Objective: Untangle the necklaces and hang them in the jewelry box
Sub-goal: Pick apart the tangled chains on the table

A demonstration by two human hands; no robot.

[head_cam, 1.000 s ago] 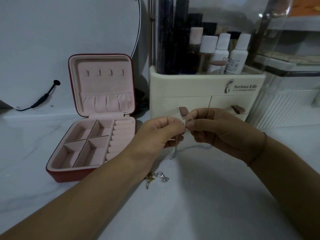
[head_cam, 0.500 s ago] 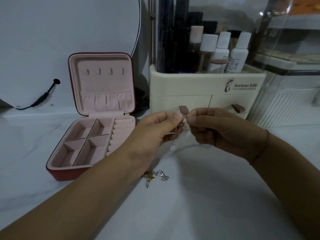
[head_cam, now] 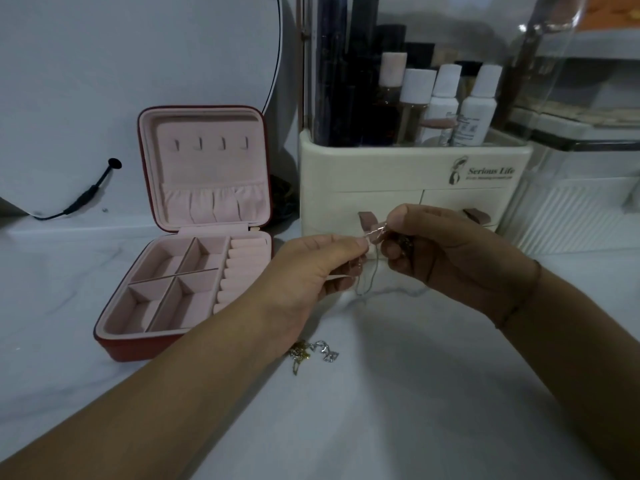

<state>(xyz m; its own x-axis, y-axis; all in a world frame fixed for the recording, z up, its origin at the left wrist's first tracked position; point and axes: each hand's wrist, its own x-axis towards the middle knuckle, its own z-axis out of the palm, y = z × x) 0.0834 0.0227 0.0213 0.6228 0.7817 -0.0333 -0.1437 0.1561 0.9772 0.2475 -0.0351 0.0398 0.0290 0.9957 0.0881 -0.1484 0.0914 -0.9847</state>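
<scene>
We are working over the pale worktop (head_cam: 433,410), with the jewelry box (head_cam: 152,216) standing open at left, lid up so its hooks (head_cam: 211,143) are facing us, all bare. Our left hand (head_cam: 311,268) and right hand (head_cam: 450,258) are each pinching the thin necklace (head_cam: 367,282) just above the worktop, pulling a short stretch taut between them, probably to expose the snag. Another tangle (head_cam: 313,353) is lying beside our left wrist, waiting.

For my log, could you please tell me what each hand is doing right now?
Left hand: pinching the thin necklace chain.
Right hand: pinching the same chain.
</scene>
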